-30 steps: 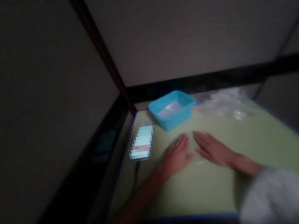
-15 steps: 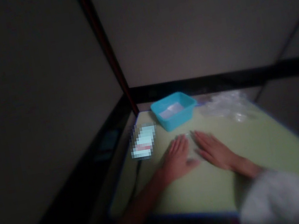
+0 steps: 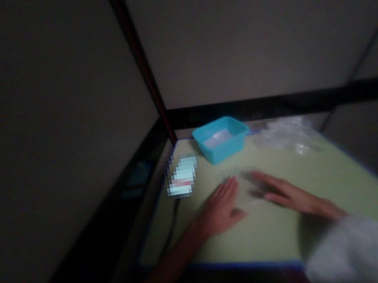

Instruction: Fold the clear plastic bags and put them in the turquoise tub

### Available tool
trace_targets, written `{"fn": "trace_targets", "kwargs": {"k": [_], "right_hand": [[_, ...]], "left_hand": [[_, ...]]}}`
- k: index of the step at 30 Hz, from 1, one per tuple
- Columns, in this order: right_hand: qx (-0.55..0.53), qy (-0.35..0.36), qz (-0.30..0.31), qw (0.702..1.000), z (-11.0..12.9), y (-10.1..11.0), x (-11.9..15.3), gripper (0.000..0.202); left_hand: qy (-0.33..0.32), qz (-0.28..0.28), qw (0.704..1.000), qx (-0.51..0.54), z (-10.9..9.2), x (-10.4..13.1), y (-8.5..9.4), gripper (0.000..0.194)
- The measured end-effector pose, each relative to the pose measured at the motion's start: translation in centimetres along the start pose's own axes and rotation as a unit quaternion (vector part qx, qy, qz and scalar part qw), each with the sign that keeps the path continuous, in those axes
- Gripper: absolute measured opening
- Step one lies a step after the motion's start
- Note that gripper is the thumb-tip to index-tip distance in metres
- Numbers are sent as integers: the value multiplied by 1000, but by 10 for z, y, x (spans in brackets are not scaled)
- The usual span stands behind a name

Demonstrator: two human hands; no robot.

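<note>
A faint, clear plastic piece (image 3: 239, 171) lies flat on the pale yellow-green table (image 3: 257, 243), its outline hard to make out. My left hand (image 3: 220, 208) rests palm down at its near left side, fingers stretched out and thumb apart. On the right, my right hand (image 3: 288, 195) is slightly raised and turned on its side, with fingers extended and nothing visible in it. A gap separates the two hands.
Behind the hands stands a turquoise basket (image 3: 225, 150) with whitish contents. Crumpled clear plastic (image 3: 289, 134) lies at the back right. A lit, pixelated phone-like device (image 3: 183, 176) with a dark cable (image 3: 172, 226) is at the left. Walls border the table's back and left.
My right hand has lifted and moved right, tilting onto its side. My left hand has slid slightly left and nearer. More of the clear plastic shows between and beyond them.
</note>
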State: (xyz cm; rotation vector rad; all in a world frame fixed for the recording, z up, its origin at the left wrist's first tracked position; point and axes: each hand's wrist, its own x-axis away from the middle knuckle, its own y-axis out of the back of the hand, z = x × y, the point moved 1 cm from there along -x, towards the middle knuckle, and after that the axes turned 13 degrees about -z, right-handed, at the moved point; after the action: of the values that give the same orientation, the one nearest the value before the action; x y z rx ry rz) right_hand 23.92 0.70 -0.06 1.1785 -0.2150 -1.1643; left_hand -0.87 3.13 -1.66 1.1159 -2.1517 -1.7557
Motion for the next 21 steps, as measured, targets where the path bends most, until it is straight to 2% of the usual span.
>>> {"fn": "trace_targets", "kwargs": {"k": [2, 4, 9, 15, 21], "right_hand": [[38, 31, 17, 999, 4, 12, 6, 61], [80, 52, 31, 995, 6, 15, 12, 66], [118, 86, 50, 988, 2, -3, 24, 75], [125, 76, 61, 987, -5, -17, 33, 73], [107, 59, 74, 990, -4, -10, 27, 68]], "left_hand": [[-9, -3, 1000, 7, 2, 7, 3, 74], [-14, 4, 1000, 8, 3, 11, 2, 75], [-25, 29, 999, 0, 0, 7, -3, 77], [-26, 31, 999, 0, -1, 7, -5, 76], [-30, 18, 999, 8, 3, 5, -10, 78]]}}
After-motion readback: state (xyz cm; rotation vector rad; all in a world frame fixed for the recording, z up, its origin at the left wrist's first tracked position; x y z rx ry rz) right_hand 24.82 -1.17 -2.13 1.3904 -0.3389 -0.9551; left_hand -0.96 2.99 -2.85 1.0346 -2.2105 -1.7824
